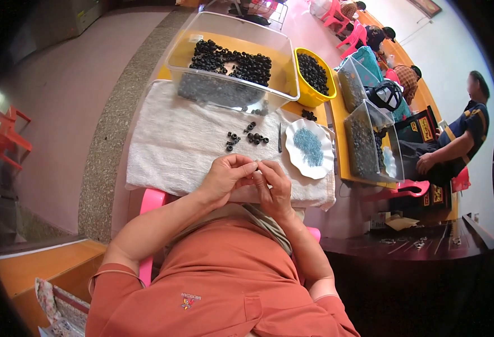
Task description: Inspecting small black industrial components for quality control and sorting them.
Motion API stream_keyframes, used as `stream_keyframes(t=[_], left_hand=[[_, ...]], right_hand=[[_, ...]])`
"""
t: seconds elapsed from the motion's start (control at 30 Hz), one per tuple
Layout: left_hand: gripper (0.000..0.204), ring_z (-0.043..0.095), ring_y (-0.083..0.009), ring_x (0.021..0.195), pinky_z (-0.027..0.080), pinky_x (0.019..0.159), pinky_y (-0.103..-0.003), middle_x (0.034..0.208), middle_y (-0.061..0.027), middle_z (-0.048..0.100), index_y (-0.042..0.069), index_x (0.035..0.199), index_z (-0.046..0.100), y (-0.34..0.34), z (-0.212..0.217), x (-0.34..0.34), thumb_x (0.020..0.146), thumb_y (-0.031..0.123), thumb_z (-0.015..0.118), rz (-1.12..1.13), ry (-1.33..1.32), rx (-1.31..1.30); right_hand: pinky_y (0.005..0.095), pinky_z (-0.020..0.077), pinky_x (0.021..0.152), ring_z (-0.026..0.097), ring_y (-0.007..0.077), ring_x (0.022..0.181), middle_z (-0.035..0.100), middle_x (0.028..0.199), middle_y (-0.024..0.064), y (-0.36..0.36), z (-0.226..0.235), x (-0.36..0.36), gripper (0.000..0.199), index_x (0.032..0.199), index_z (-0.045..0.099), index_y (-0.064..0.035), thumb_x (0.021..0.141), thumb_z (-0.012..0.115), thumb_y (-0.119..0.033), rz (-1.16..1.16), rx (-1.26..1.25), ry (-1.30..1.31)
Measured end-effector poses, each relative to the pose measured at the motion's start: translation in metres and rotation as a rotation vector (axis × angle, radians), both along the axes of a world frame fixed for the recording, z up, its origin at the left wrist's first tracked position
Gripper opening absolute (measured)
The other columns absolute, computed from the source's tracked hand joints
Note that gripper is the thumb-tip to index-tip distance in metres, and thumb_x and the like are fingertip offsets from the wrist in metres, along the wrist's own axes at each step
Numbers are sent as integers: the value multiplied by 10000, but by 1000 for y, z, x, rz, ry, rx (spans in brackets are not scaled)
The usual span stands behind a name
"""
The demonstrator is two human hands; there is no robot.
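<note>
Close in front of my body, over the near edge of a white towel (162, 135), my left hand (228, 175) and my right hand (275, 188) meet fingertip to fingertip. Both are closed in a pinch, and whatever is between the fingers is too small and covered to make out. Several small black ring-like parts (256, 138) lie loose on the towel just beyond my fingers. To the right, a white scalloped plate (296, 163) holds a pile of small, thin, pale blue pieces (308, 147). A slim dark tool (280, 137) lies beside the plate.
A large clear bin (233, 96) of black parts stands at the far side, next to a yellow basin (315, 100) full of them. More clear bins (365, 143) stand at right. Another person (454, 132) sits beyond them. A red chair (5, 135) is at far left.
</note>
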State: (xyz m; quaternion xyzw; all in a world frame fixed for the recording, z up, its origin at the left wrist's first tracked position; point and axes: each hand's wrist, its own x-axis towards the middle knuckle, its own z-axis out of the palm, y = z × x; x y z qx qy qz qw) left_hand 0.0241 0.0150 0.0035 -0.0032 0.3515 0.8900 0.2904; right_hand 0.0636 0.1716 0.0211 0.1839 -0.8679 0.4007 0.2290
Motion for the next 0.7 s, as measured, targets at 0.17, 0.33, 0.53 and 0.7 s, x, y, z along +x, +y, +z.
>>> stream_keyframes(t=[0.17,0.33,0.53,0.7], left_hand=[[90,636,-118,798,561,738,-259,932,-53,653,20,977,628,0,0,-2,918,83,653,33,-2,34],[91,627,-102,791,553,725,-234,929,-28,652,33,983,631,2,-1,2,911,79,662,39,-21,18],[113,615,-101,801,568,735,-252,931,-25,631,25,999,625,0,-4,-1,908,79,665,36,-12,-15],[108,612,-100,790,566,728,-250,920,-27,624,25,988,623,-2,4,-2,903,75,669,60,-51,-24]], right_hand=[[278,504,594,646,194,730,653,952,138,8,10,-13,193,1069,656,28,880,653,-9,50,-58,-104],[302,524,627,669,236,712,679,933,120,14,36,-63,145,977,693,-12,837,672,-44,85,175,-99],[417,525,781,666,295,896,678,1011,82,-2,37,-112,201,986,706,-65,843,571,-106,105,709,-129],[424,525,815,651,318,957,676,985,121,-14,31,-125,186,899,709,-47,793,560,-80,63,929,-214]])
